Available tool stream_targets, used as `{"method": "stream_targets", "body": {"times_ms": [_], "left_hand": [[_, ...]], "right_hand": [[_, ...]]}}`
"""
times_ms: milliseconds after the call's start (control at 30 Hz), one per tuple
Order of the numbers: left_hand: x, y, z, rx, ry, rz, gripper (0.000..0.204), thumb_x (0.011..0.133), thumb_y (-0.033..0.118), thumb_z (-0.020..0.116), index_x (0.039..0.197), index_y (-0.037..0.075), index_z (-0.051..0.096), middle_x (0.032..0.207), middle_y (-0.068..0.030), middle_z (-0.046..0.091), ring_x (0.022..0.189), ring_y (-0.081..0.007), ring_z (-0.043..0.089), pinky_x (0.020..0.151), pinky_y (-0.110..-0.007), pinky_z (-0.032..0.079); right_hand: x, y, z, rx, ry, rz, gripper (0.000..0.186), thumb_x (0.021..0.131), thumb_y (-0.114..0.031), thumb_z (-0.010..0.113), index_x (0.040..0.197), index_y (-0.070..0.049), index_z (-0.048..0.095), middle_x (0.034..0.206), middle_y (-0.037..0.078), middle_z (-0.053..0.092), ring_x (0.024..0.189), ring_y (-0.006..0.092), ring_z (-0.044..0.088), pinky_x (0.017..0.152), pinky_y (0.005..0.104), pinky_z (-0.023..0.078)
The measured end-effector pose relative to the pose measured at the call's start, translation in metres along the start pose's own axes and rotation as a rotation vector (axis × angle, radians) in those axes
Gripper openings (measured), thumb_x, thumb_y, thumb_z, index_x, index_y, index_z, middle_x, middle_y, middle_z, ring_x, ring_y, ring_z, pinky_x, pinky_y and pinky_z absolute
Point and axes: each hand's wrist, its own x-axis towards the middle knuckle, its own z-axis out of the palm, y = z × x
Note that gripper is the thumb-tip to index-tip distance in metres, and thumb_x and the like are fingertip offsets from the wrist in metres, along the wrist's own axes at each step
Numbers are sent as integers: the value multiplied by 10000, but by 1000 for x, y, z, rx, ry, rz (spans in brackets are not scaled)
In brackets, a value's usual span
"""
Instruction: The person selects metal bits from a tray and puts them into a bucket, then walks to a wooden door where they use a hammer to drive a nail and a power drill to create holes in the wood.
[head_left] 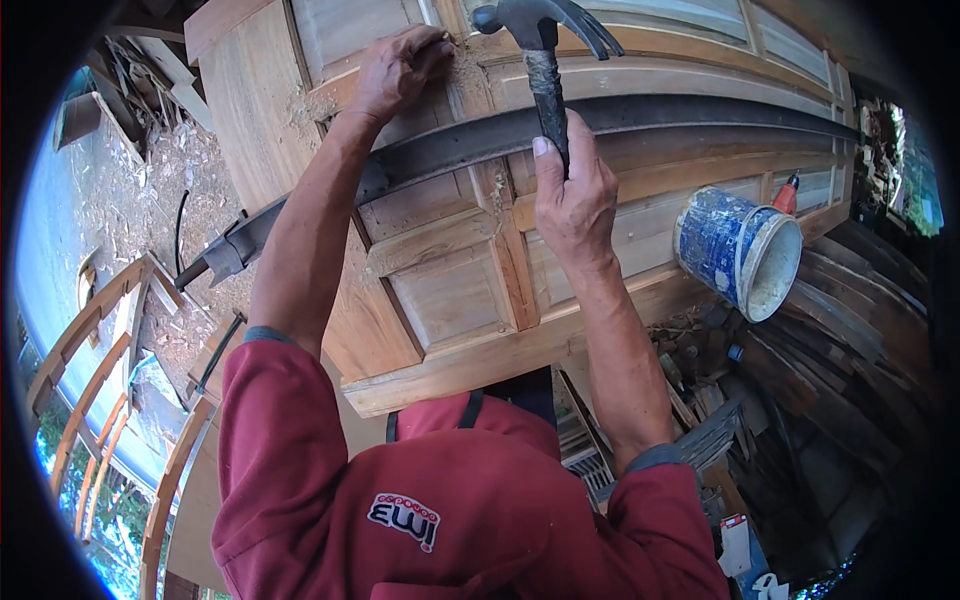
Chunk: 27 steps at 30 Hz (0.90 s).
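My right hand (578, 200) grips a claw hammer (541, 75) by its dark, tape-wrapped handle. The hammer's head is raised over the far part of a panelled wooden door (450, 295). Beyond a long dark metal bar (620, 117), my left hand (400, 72) is closed at the door's far side, its fingers curled together close to the wood. What the left fingers hold, if anything, is hidden. The bar crosses the door from left to right and has a jaw-like metal piece (232, 250) at its left end. Sawdust and shavings lie on the wood around my left hand.
A blue, white-smeared bucket (715, 245) lies tipped on its side at the door's right, beside a red-handled tool (787, 196). Stacked boards (850, 310) fill the right side. Curved wooden slats (80, 325) stand at the left, and wood scraps litter the ground.
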Motion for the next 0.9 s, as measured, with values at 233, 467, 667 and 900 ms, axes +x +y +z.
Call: {"method": "stream_targets", "body": {"times_ms": [233, 467, 667, 900], "left_hand": [[-4, -4, 3, -17, 17, 34, 209, 897, 246, 665, 977, 54, 686, 928, -130, 681, 844, -352, 653, 740, -402, 520], [-1, -3, 2, 32, 3, 68, 210, 899, 251, 660, 970, 56, 689, 910, -121, 675, 837, -345, 654, 737, -399, 521], [-3, -6, 5, 52, 56, 162, 188, 894, 237, 657, 951, 61, 689, 898, -119, 672, 830, -342, 654, 729, -398, 524], [-4, -9, 6, 41, 29, 122, 195, 887, 235, 668, 948, 52, 693, 928, -106, 682, 836, -324, 663, 742, -381, 526]], "right_hand": [[7, -2, 2, -23, -3, -74, 340, 912, -72, 595, 1216, 53, 508, 947, 257, 639, 826, 422, 657, 688, 453, 535], [13, -1, 6, -58, -21, -98, 339, 909, -82, 604, 1210, 39, 505, 917, 233, 637, 821, 403, 663, 667, 448, 542], [10, 3, 11, -146, -42, -122, 354, 904, -83, 612, 1218, 38, 501, 898, 221, 639, 745, 392, 668, 607, 447, 552], [15, 6, 9, -166, -80, -154, 388, 913, -101, 607, 1255, 38, 488, 864, 205, 629, 679, 367, 666, 560, 436, 550]]}}
